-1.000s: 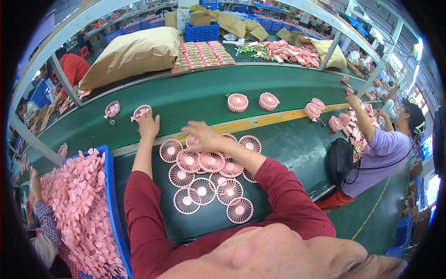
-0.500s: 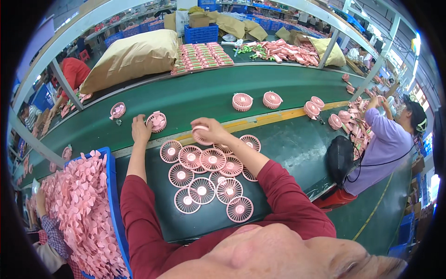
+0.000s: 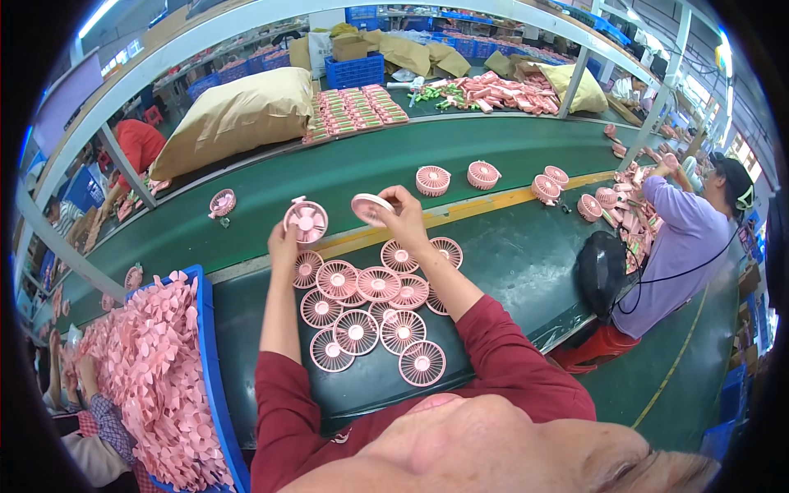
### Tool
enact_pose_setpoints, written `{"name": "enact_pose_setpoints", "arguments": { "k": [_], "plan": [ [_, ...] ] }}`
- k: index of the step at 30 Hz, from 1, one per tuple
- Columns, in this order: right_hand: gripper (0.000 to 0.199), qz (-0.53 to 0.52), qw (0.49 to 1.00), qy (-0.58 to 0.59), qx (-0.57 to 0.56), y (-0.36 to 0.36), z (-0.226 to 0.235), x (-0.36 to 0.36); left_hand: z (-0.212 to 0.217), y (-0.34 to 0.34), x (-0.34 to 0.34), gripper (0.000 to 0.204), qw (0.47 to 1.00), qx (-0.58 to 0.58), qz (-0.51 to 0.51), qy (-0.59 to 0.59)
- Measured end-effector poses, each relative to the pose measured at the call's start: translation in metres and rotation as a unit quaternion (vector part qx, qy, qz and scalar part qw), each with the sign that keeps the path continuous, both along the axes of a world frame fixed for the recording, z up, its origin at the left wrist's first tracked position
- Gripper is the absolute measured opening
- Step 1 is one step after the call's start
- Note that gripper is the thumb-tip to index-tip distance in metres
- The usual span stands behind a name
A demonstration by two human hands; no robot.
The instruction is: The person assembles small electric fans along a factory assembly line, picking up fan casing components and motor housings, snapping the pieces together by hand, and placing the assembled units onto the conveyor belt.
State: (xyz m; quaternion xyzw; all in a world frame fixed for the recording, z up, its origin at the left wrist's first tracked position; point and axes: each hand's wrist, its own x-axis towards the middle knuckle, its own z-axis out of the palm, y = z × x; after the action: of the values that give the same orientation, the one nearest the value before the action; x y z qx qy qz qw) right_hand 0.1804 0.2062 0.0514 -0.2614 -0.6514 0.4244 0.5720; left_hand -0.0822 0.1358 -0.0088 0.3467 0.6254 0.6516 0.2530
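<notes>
My left hand [image 3: 283, 243] grips a pink fan head [image 3: 306, 222] by its lower left edge. Fan blades show in its open face. Just to the right, my right hand [image 3: 405, 217] holds a round pink fan grille [image 3: 369, 210] tilted, its fingers on the right rim. A gap separates grille and fan head, both raised above the near edge of the belt. Below my hands, several loose pink grilles [image 3: 357, 332] lie overlapping on the dark green table [image 3: 509, 271]; my right forearm partly covers some.
A green conveyor belt [image 3: 526, 152] runs across, carrying fan heads [image 3: 432, 181]. At left stands a blue crate [image 3: 203, 345] heaped with pink fan blades [image 3: 156, 361]. A co-worker in purple [image 3: 686, 234] sits at right beside a black bag [image 3: 601, 271]. A large tan sack [image 3: 238, 115] lies beyond the belt.
My left hand has lifted the fan head off the belt and brought it right, toward me. My right hand has raised the grille up and slightly right, close to the fan head.
</notes>
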Motion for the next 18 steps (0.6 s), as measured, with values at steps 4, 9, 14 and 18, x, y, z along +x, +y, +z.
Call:
{"name": "enact_pose_setpoints", "arguments": {
  "k": [4,9,14,18],
  "plan": [
    [0.022,-0.022,0.978,-0.066,0.196,-0.034,0.013,-0.008,0.022,-0.017,0.080,0.038,0.968,0.135,-0.064,-0.200],
    [0.031,0.002,0.945,-0.169,0.280,-0.056,0.014,-0.011,0.054,-0.037,0.131,0.044,0.870,0.181,-0.216,-0.404],
    [0.040,0.058,0.916,-0.198,0.345,-0.060,0.016,-0.010,0.053,-0.049,0.123,0.048,0.840,0.162,-0.202,-0.476],
    [0.062,0.043,0.937,-0.189,0.290,-0.070,0.015,-0.014,0.056,-0.051,0.126,0.044,0.839,0.160,-0.201,-0.479]
  ]
}}
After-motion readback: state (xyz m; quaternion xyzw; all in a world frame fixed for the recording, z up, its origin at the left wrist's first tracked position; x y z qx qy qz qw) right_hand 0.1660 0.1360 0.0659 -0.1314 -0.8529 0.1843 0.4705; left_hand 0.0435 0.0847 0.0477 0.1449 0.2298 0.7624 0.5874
